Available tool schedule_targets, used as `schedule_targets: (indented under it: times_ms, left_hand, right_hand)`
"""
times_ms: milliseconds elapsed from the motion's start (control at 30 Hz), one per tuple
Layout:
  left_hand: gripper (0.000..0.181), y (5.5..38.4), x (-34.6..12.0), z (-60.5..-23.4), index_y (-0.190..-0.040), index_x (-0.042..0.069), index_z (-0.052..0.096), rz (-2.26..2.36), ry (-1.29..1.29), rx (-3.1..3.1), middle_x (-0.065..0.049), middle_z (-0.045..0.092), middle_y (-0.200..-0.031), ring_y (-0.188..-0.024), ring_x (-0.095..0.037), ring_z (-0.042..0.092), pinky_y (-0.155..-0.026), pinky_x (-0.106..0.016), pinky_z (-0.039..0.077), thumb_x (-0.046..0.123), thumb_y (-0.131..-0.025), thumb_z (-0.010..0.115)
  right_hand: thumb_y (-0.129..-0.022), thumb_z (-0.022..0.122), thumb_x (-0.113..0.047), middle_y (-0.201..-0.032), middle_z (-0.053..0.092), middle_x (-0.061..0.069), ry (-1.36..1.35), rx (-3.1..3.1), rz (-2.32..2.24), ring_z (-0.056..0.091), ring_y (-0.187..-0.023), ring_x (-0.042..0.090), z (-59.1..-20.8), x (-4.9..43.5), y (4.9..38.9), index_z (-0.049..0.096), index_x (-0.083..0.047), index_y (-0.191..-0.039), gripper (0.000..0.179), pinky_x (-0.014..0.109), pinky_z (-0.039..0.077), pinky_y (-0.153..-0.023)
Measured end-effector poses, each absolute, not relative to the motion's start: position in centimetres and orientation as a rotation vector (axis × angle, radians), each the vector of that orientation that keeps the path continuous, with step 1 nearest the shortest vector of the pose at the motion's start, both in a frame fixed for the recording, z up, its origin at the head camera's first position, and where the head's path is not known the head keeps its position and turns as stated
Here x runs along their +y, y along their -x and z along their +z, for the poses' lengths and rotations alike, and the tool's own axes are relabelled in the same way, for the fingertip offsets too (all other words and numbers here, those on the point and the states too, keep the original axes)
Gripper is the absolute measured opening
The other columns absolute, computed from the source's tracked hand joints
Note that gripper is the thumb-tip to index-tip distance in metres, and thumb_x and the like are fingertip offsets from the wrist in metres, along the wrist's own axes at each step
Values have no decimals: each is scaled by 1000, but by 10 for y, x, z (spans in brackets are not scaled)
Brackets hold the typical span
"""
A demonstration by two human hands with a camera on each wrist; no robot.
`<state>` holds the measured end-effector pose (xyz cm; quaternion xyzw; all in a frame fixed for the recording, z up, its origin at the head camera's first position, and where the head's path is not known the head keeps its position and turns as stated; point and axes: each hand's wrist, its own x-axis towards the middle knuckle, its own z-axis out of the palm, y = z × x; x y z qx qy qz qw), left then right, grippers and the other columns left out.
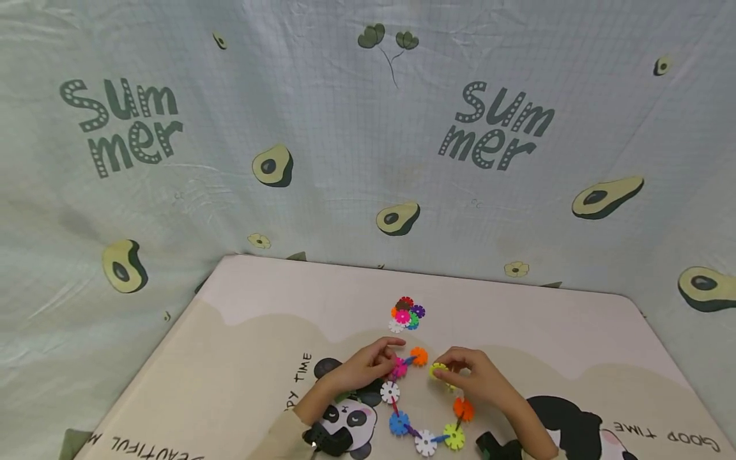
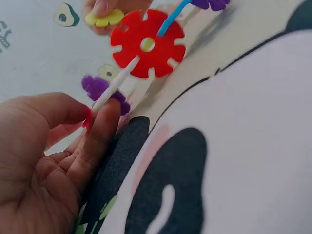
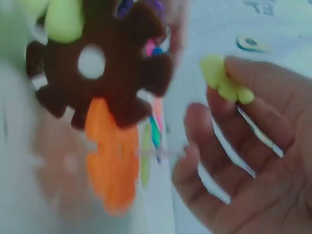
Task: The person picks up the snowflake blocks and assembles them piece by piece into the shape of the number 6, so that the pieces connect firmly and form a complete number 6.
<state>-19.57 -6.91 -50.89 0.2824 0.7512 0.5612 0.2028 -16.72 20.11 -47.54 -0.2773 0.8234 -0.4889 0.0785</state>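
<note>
Notched plastic snowflake discs, slotted together edge to edge, form a curved chain between my two hands in the head view. My left hand is at the chain's upper left and pinches a pink disc by its edge. An orange disc tops that side. At the upper right, my right hand holds a yellow disc between thumb and fingertips. Near the left fingertips are a white edge-on disc and a red disc. A brown disc and an orange disc stand beside the right hand.
Behind the hands lies a small pile of loose discs in several colours. The table cover has printed pandas and lettering. A hanging cloth with avocado prints encloses the back and sides.
</note>
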Motion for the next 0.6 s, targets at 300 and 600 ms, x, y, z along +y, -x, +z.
schedule_targets:
  times_ms: [300, 600]
  left_hand:
    - [30, 203, -60, -511, -115, -1, 64, 1567, -649, 2220, -7, 66, -80, -45, -7, 49, -44, -18, 41, 24, -101, 54]
    - [28, 210, -49, -503, -103, 3, 74, 1433, -647, 2223, 1, 63, -80, -44, -8, 34, -44, -18, 31, 24, -100, 55]
  right_hand:
    - [-94, 65, -16, -91, 67, -2, 820, 2349, -1470, 61, -81, 10, -483, 221, 168, 73, -8, -96, 12, 25, 50, -80]
    - [-95, 62, -9, -94, 69, 0, 856, 2207, -1664, 62, -80, 9, -498, 212, 176, 71, 0, -101, 14, 24, 54, -77]
